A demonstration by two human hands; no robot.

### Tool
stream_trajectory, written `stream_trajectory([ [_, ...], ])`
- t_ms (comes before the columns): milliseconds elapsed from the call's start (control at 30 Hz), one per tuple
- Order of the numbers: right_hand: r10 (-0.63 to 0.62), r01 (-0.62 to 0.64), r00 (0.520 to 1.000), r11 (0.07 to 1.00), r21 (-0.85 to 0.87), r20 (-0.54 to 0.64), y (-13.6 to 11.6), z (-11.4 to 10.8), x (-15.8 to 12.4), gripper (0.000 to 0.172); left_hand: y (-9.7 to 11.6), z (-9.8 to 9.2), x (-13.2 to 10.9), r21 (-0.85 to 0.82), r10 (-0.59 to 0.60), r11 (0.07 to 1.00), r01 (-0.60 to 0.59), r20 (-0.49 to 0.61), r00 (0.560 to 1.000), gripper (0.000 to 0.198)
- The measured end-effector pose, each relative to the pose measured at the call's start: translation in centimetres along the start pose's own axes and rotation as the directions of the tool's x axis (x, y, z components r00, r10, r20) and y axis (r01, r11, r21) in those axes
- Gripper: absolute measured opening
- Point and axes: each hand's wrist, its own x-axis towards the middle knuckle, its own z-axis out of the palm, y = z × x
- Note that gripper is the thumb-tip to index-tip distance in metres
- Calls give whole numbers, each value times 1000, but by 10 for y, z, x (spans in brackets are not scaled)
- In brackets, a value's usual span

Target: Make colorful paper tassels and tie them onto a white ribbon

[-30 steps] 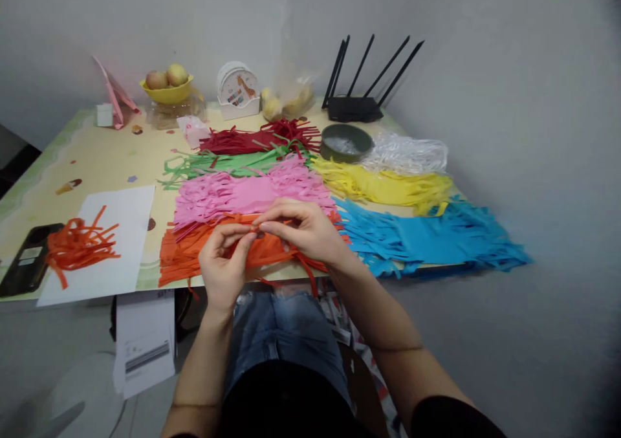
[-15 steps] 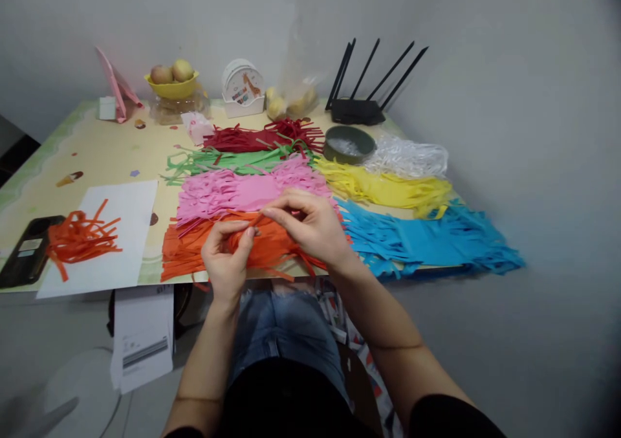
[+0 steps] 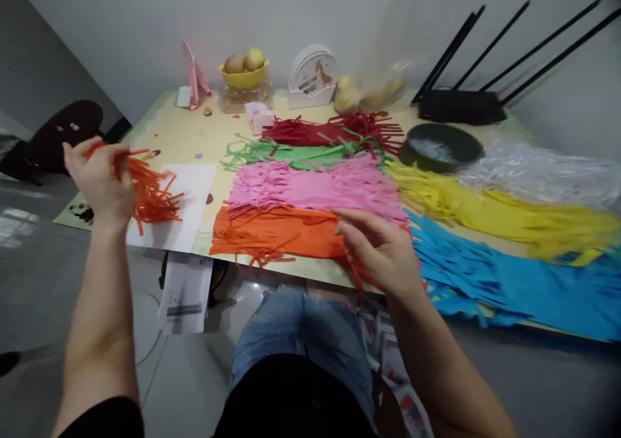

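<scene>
My left hand [image 3: 99, 179] is out to the left, closed on an orange paper strip [image 3: 127, 153] above the pile of loose orange strips [image 3: 154, 195] lying on a white sheet [image 3: 187, 208]. My right hand [image 3: 381, 247] rests at the right end of the fringed orange paper [image 3: 276, 234] near the table's front edge, its fingers curled and pinching the orange fringe. Fringed sheets lie side by side beyond it: pink [image 3: 310, 186], green [image 3: 295, 154], dark red [image 3: 330, 129], yellow [image 3: 509, 208] and blue [image 3: 524, 276].
A dark green bowl [image 3: 439, 147], clear plastic [image 3: 538, 173] and a black router [image 3: 460, 105] are at the right. A yellow fruit bowl [image 3: 244, 76], a round holder [image 3: 312, 76] and a bag stand at the back. A printed paper [image 3: 185, 292] hangs below the table edge.
My left hand left the orange sheet and swung far left with a torn-off strip to the loose pile. The view turned left and closer. My right hand stayed on the orange fringe.
</scene>
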Motion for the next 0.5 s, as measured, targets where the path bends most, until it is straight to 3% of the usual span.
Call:
stream_trajectory([
  [33,6,-6,1000,1000,25,7,1,2,-3,29,-16,2,8,53,13,998,-16,51,999,20],
  [100,3,-5,1000,998,56,26,2,4,-9,26,-38,15,4,8,-49,999,48,256,966,15],
  [200,1,-1,1000,1000,17,24,8,0,-20,22,-55,38,-32,-42,-104,990,133,422,901,18],
  [333,7,-8,1000,995,-96,-10,22,-17,-41,20,-64,44,-73,-53,-122,984,168,482,868,12],
  [433,-36,22,997,979,-200,-69,29,-43,-59,17,-58,32,-79,-74,-85,987,143,514,854,6],
  [500,-79,30,984,957,-288,-162,36,-75,-70,16,-45,24,-75,-110,-36,989,103,489,871,9],
])
